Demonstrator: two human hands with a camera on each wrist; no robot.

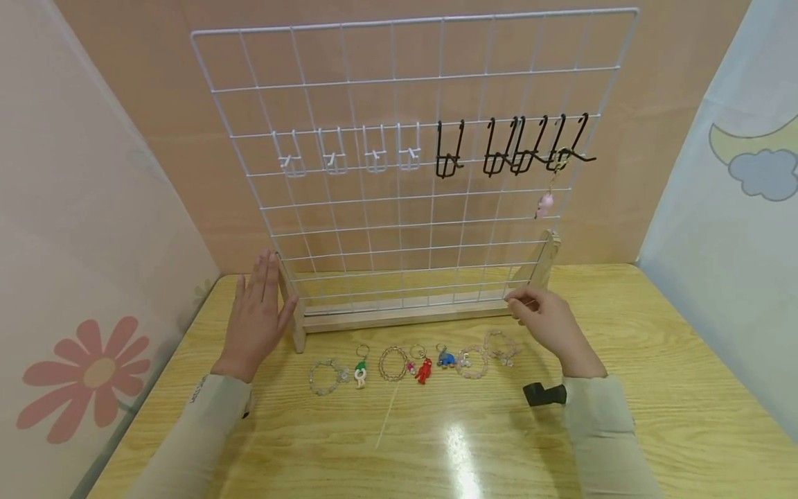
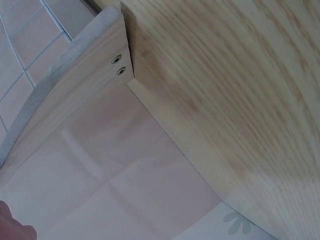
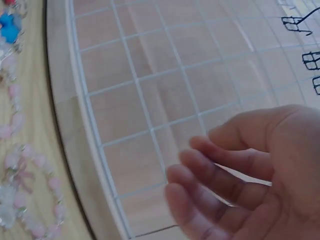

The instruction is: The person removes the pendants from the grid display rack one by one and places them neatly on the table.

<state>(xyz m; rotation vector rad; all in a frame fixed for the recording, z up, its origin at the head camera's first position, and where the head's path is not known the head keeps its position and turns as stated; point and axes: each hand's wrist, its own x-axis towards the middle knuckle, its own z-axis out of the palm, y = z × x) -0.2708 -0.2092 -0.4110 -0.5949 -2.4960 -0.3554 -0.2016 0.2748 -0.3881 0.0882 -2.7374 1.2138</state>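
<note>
A white wire grid rack [image 1: 414, 22] stands in a wooden base [image 1: 374, 321]. In the head view my left hand [image 1: 254, 319] lies with straight fingers along the left wooden side piece [image 1: 299, 336]. The left wrist view shows a side piece with two screws [image 2: 116, 59] and a bit of fingertip [image 2: 15, 227] at the corner. My right hand [image 1: 551, 324] is by the grid's lower right end, fingers loosely curled. Nothing shows between those fingers [image 3: 192, 175] in the right wrist view; contact with the wire is unclear. A pink charm keychain [image 1: 545, 204] hangs from the rightmost black hook [image 1: 559, 161].
White hooks [image 1: 409, 152] and black hooks [image 1: 447, 166] hang across the grid. In front lie beaded bracelets [image 1: 382, 364], a green-and-white keychain [image 1: 360, 374], a red figure keychain [image 1: 424, 371] and a blue one [image 1: 446, 360]. A black object [image 1: 544, 394] sits by the right sleeve.
</note>
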